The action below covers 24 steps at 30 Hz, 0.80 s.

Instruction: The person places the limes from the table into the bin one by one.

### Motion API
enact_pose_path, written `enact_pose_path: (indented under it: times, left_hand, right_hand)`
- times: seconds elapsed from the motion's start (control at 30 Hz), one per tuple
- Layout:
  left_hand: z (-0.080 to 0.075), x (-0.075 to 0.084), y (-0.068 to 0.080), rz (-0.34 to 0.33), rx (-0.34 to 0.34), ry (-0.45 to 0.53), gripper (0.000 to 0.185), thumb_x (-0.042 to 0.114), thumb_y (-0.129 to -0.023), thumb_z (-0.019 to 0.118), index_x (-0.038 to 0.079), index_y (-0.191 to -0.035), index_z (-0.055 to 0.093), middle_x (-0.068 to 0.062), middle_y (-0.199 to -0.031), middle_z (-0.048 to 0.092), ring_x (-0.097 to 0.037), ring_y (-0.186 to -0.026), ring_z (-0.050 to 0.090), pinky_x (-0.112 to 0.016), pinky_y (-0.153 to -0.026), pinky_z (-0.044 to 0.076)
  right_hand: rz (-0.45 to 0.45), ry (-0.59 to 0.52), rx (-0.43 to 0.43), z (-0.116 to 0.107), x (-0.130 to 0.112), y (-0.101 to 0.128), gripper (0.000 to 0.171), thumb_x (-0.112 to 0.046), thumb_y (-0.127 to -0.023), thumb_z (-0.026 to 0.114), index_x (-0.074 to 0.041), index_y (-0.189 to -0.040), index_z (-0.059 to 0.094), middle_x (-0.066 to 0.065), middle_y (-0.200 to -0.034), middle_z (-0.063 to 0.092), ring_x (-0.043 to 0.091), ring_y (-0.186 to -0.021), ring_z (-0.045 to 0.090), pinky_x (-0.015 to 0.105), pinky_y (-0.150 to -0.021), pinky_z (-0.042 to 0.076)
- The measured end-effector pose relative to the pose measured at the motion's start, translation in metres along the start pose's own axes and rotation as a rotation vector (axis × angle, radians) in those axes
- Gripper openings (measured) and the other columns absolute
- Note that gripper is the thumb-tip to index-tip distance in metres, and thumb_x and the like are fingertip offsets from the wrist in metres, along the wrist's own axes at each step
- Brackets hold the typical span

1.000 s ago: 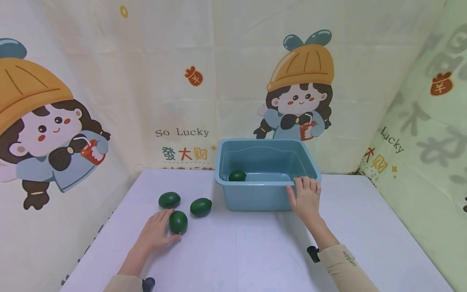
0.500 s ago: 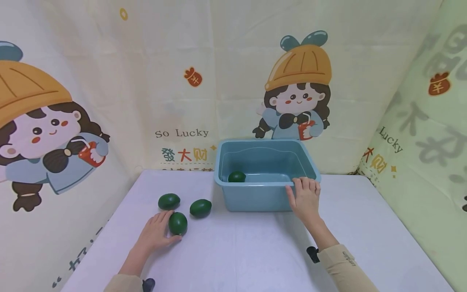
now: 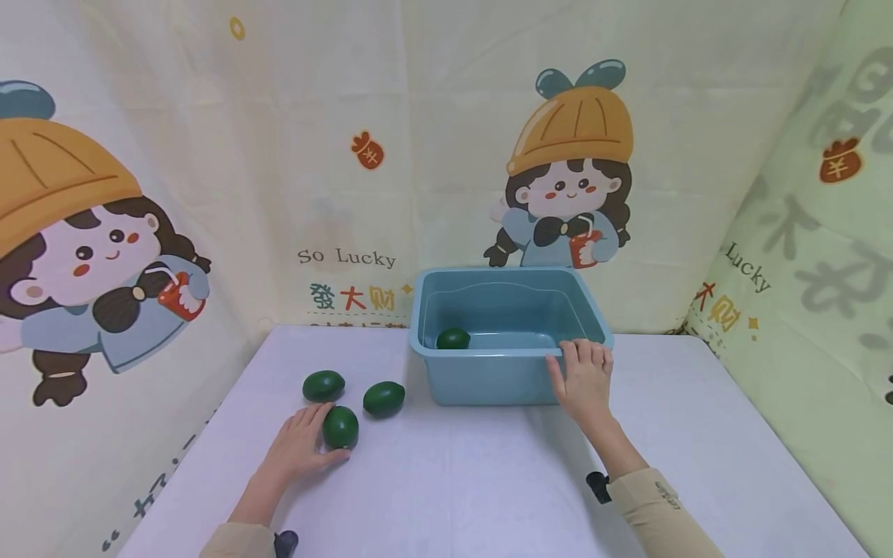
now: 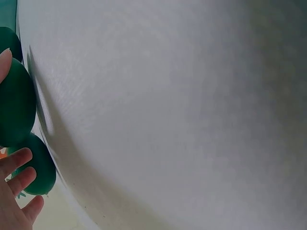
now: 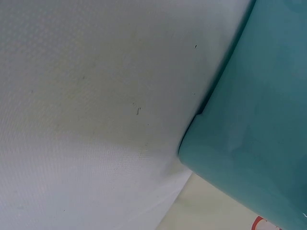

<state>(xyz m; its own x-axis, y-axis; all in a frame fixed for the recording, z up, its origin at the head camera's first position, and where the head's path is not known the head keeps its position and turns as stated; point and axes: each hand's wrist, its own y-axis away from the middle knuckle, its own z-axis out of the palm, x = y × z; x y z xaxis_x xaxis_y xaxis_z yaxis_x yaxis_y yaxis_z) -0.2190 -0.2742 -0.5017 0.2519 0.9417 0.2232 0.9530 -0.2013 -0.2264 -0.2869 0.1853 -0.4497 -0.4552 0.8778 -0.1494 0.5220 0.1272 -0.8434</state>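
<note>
In the head view my left hand [image 3: 298, 447] holds a dark green lime [image 3: 340, 428] on the table, thumb at its near side and fingertips at its far side. The left wrist view shows the same lime [image 4: 17, 105] with the thumb on it. Two more limes lie close by: one lime [image 3: 324, 385] just beyond my fingers, another lime [image 3: 384, 398] to the right. My right hand [image 3: 587, 384] grips the front rim of a blue plastic tub [image 3: 495, 380] near its right corner, fingers hooked over the edge and thumb outside. Inside the tub, at the left, rests a further lime [image 3: 453, 339].
A white cloth covers the table [image 3: 446, 480]. The tub stands near the table's back edge, before a cream curtain [image 3: 446, 155] printed with cartoon figures; similar cloth hangs at both sides. In the right wrist view the tub's wall [image 5: 259, 120] fills the right side.
Nearly nothing differs. Both hands, the limes and the tub keep their places; the head view has shifted very slightly.
</note>
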Motion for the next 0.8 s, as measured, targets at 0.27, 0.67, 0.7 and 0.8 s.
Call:
enact_pose_path:
  times: [0.27, 0.67, 0.7, 0.8]
  left_hand:
    - [0.0017, 0.0000, -0.0001, -0.007, -0.001, 0.013, 0.090, 0.056, -0.068, 0.069, -0.002, -0.131, 0.042, -0.022, -0.129, 0.045, -0.039, -0.119, 0.040, -0.055, -0.097, 0.031]
    - [0.0021, 0.0012, -0.0016, -0.016, 0.001, 0.026, 0.090, 0.057, -0.066, 0.070, -0.002, -0.130, 0.044, -0.023, -0.128, 0.045, -0.040, -0.119, 0.040, -0.056, -0.097, 0.031]
    - [0.0024, 0.0010, -0.0014, -0.011, 0.011, 0.027, 0.090, 0.056, -0.066, 0.071, -0.002, -0.129, 0.044, -0.023, -0.127, 0.046, -0.040, -0.119, 0.040, -0.056, -0.096, 0.031]
    - [0.0033, 0.0013, -0.0011, -0.004, 0.027, 0.033, 0.089, 0.053, -0.065, 0.073, -0.002, -0.128, 0.045, -0.023, -0.127, 0.046, -0.040, -0.118, 0.040, -0.056, -0.096, 0.031]
  right_hand:
    - [0.001, -0.002, -0.001, 0.0003, 0.0005, 0.0003, 0.056, -0.048, -0.097, 0.024, 0.001, -0.097, 0.050, 0.018, -0.096, 0.043, 0.037, -0.090, 0.034, 0.054, -0.085, 0.021]
    - [0.016, -0.003, -0.017, -0.0003, 0.0004, 0.0003, 0.057, -0.049, -0.097, 0.022, 0.001, -0.097, 0.050, 0.018, -0.097, 0.042, 0.037, -0.091, 0.034, 0.054, -0.085, 0.020]
    - [0.016, -0.002, -0.017, -0.0002, 0.0004, 0.0004, 0.057, -0.049, -0.097, 0.022, 0.001, -0.097, 0.050, 0.018, -0.097, 0.043, 0.037, -0.091, 0.034, 0.054, -0.085, 0.020]
    - [0.013, 0.001, -0.014, -0.0001, 0.0006, 0.0004, 0.057, -0.049, -0.097, 0.023, 0.001, -0.097, 0.050, 0.019, -0.097, 0.043, 0.037, -0.091, 0.034, 0.054, -0.085, 0.020]
